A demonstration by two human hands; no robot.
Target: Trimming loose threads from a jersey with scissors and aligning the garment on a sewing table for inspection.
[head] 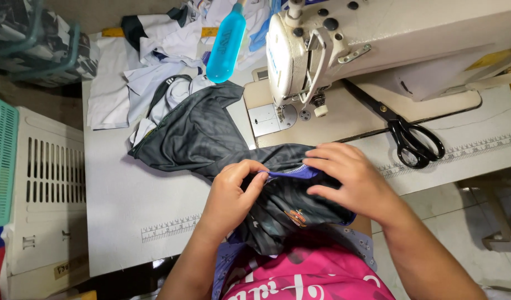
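Note:
A dark grey patterned garment [197, 136] with a purple collar edge [291, 173] lies across the sewing table [127, 205] and hangs over its front edge into my lap. My left hand [232, 191] pinches the fabric at the collar between thumb and fingers. To its right, my right hand [350, 178] presses down on the same garment with curled fingers gripping the cloth. A small orange emblem [296, 218] shows on the fabric below my hands. The cream sewing machine [333, 50] stands just behind, its needle area [280, 114] apart from the garment.
Black scissors [403, 130] lie right of the machine. A blue bottle [226, 47] rests at the back by a pile of white garments [155, 55]. A white slatted crate [44, 183] and a green basket [1, 161] stand at the left.

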